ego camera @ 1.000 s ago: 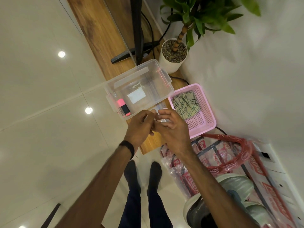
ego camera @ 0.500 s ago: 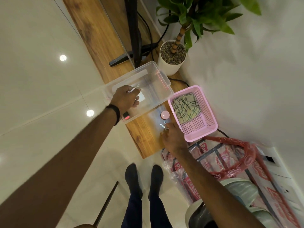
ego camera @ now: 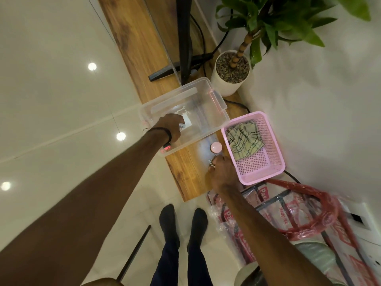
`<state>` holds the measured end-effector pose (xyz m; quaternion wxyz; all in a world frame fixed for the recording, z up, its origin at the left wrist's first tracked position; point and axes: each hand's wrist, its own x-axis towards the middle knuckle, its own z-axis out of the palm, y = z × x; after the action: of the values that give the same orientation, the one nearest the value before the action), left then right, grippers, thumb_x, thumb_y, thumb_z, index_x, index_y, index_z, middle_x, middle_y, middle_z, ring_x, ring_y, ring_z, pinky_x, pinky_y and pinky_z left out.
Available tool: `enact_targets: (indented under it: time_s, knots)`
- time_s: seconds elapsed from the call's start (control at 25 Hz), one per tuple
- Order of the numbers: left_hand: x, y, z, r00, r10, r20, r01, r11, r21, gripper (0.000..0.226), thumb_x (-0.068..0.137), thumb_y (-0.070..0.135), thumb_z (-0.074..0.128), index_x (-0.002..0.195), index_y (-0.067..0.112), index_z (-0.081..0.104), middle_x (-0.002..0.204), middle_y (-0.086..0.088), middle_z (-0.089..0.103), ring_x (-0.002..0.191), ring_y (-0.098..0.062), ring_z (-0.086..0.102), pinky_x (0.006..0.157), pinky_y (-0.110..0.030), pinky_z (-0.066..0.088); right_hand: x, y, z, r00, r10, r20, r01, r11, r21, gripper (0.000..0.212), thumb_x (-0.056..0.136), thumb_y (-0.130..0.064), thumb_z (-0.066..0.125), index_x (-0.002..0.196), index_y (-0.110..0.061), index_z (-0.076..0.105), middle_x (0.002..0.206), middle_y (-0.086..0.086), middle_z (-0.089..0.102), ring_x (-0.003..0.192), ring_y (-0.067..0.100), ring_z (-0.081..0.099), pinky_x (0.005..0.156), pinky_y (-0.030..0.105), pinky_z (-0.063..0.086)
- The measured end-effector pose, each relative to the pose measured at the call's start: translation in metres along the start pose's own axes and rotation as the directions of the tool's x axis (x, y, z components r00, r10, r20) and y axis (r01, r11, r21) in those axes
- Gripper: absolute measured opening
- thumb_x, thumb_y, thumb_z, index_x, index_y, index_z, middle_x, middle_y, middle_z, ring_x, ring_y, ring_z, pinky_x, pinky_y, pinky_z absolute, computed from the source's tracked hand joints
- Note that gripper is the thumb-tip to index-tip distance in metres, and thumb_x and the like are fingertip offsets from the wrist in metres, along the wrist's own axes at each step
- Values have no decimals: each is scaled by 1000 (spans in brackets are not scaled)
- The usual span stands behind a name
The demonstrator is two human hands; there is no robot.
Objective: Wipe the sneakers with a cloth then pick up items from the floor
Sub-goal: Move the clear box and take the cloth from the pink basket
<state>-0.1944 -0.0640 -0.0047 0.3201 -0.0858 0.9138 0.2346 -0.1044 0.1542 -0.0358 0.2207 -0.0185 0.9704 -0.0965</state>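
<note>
While the right hand (ego camera: 221,172) pinches small metal bits just in front of the pink basket (ego camera: 276,145), they could slip. Left of the basket, the left hand (ego camera: 170,126) grips a small white item inside the clear bin (ego camera: 216,100); a drop could miss.

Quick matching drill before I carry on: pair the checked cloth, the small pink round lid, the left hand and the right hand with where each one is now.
1 checked cloth
2 small pink round lid
3 left hand
4 right hand

A inside the clear plastic bin
B in the pink basket
C on the wooden board, between bin and basket
D at the small metal thing beside the basket

1-B, 2-C, 3-A, 4-D
</note>
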Motion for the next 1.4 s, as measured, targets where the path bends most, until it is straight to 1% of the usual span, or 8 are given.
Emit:
enact_targets:
  time_s: [0.16,0.24,0.4,0.68,0.96,1.2,1.28,1.4]
  knots:
    - [1,1,9,994,101,30,-104,980,171,31,91,2,58,120,12,66,120,-14,66,108,-34,63,85,-34,47,8,-2,3,992,44,115,-56,993,99,3,83,-17,69,82,-14,67,76,-1,66,70,15,65,63,34,60]
    - [1,1,10,991,124,55,-134,961,242,36,90,0,58,122,14,66,122,-12,65,110,-32,62,89,-36,49,8,-1,0,986,17,164,-42,988,150,11,84,-15,67,73,-16,67,68,-2,66,64,12,64,62,34,60]
    - [0,0,10,989,139,44,-145,942,301,43,89,-4,55,125,16,64,126,-8,63,114,-29,60,91,-36,49,-5,-12,-36,990,-5,140,-57,897,437,12,92,-26,68,87,-15,67,88,-7,66,81,6,63,77,23,51]
    - [-7,0,11,984,179,-3,-163,905,393,31,94,2,53,120,14,65,123,-8,63,112,-29,60,97,-42,49,8,-47,-129,992,-55,-115,121,690,713,8,94,-24,69,100,-21,66,89,-15,67,83,-3,62,69,8,49]
    - [-22,-3,-6,974,144,-174,-127,986,105,27,99,15,58,124,22,65,132,-5,61,124,-27,52,104,-43,44,95,-81,-130,961,-277,3,269,935,232,15,95,-19,63,110,-16,65,104,1,71,91,19,66,81,33,56]
    - [-28,-16,-23,984,148,-102,-152,988,-33,27,99,25,59,125,21,65,138,-5,57,129,-26,49,109,-40,41,117,-81,-98,946,-240,218,253,967,-31,29,92,-14,67,120,-9,61,118,11,67,106,28,63,94,37,51]
    - [-31,-17,-25,978,157,-137,-167,983,-71,28,99,26,58,125,18,65,136,-4,59,127,-24,51,106,-37,40,113,-80,-100,959,-240,149,241,970,8,27,93,-14,67,118,-8,63,116,12,68,104,28,64,93,38,52]
    - [-39,-16,-21,973,158,-166,-180,975,-129,27,99,26,59,124,18,65,133,-4,61,125,-23,53,105,-35,41,91,-74,-113,963,-210,-168,240,953,186,15,94,-7,58,106,-7,68,102,9,71,92,24,67,76,30,54]
